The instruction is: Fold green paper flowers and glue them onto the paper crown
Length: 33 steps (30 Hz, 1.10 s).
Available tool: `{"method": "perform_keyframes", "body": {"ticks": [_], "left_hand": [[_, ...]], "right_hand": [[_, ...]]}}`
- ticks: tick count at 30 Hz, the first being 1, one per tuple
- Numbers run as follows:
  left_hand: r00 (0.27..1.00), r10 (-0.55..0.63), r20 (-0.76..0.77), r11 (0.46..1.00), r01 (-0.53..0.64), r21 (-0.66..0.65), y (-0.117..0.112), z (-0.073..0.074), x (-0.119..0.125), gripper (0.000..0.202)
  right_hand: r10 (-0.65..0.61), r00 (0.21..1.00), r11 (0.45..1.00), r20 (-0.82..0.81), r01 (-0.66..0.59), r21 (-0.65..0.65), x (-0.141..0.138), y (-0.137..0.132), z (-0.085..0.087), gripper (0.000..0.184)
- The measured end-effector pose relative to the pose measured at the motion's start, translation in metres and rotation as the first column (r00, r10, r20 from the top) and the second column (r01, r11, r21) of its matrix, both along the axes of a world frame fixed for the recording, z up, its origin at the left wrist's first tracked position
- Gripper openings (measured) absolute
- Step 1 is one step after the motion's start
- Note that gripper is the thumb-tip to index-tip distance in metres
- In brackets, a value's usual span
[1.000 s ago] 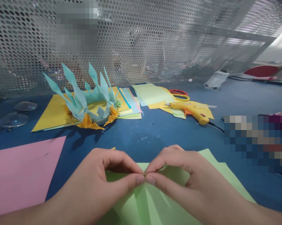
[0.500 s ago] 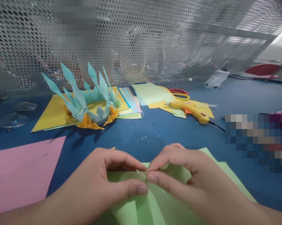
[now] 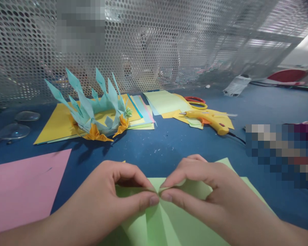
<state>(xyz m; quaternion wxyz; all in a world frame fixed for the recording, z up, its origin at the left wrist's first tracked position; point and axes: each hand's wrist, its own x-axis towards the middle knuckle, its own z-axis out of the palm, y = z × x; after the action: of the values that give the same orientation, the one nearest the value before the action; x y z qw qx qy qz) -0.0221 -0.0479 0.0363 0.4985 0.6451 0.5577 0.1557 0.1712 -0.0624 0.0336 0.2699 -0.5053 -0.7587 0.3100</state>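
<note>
A light green sheet of paper (image 3: 166, 225), creased into several fan-like folds, lies on the blue table at the bottom centre. My left hand (image 3: 110, 198) pinches its far edge between thumb and forefinger. My right hand (image 3: 207, 194) pinches the same edge right beside it, so the fingertips of both hands almost touch at the middle fold. Both hands rest low over the sheet and hide much of it.
A pink sheet (image 3: 23, 188) lies at the left. Behind stand a teal and orange folded paper piece (image 3: 92, 106) on a yellow paper stack (image 3: 56, 124), a yellow glue gun (image 3: 207, 119) with cord, red-yellow scissors (image 3: 196, 101), two clear domes (image 3: 11, 131), and a perforated metal screen (image 3: 156, 44).
The pinching fingertips shifted slightly along the green sheet's far edge, and my left thumb slid back up beside the right one. The sheet's folds look a little more spread.
</note>
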Motion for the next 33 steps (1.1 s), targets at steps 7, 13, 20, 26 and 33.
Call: {"method": "perform_keyframes", "body": {"ticks": [7,13,20,26,33], "left_hand": [[0.999,-0.036,0.01,0.997,0.036,-0.066,-0.006,0.001,0.002,0.01],[0.999,0.033,-0.022,0.999,-0.034,-0.041,-0.003,0.005,0.004,0.012],[0.987,-0.122,-0.1,0.992,0.12,-0.025,0.002,0.005,-0.001,0.008],[0.96,-0.039,-0.276,0.805,0.194,0.56,-0.003,-0.01,-0.023,0.037],[0.872,-0.02,-0.49,0.303,0.472,0.828,-0.025,-0.025,-0.019,0.019]], "right_hand": [[0.045,0.999,0.998,-0.006,-0.045,0.042,0.003,-0.001,0.0,0.009],[0.004,0.998,0.996,0.058,-0.009,0.084,0.007,0.004,0.004,0.016],[0.007,0.993,0.996,0.117,-0.017,0.089,0.008,0.008,0.009,0.013],[0.002,0.946,1.0,0.324,-0.007,0.013,0.017,0.018,0.0,0.011],[-0.001,0.935,1.0,0.355,0.009,-0.022,0.016,0.025,-0.009,0.004]]}}
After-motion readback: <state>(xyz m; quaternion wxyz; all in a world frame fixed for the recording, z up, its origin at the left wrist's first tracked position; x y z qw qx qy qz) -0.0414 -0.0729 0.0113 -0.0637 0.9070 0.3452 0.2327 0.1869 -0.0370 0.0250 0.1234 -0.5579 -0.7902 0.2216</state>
